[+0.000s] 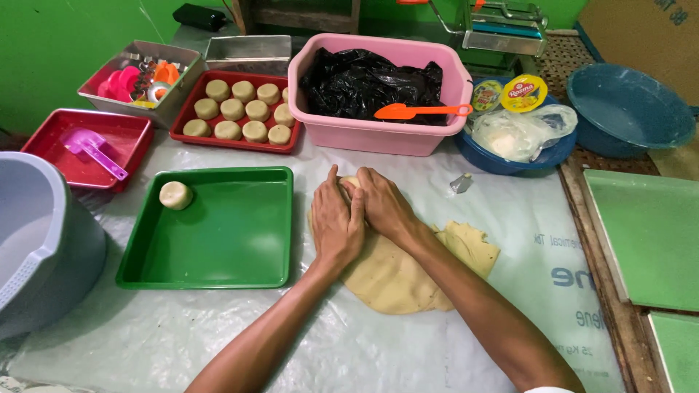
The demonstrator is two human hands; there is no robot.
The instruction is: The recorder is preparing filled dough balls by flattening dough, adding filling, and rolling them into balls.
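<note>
our left hand [336, 222] and right hand [384, 206] cup a soft dough [397, 280] lump, pinching it by its yielding sides

Flat pale dough sheet [408, 273] on plastic-covered table [218, 335].

Two hands, the left hand [336, 222] and the right hand [382, 204], pressed together on one flat sheet of dough [408, 273]. One green tray [211, 273] held a single dough puck [175, 195], while one red tray [237, 142] carried at least ten dough rounds [243, 109], its far corner hidden behind the one pink tub [378, 131], and a second red tray [51, 145] held one purple scoop [93, 149]. There were also one orange spatula [422, 110], two blue basins [630, 109], one grey bucket [36, 240] and two metal tins [251, 54].
</note>
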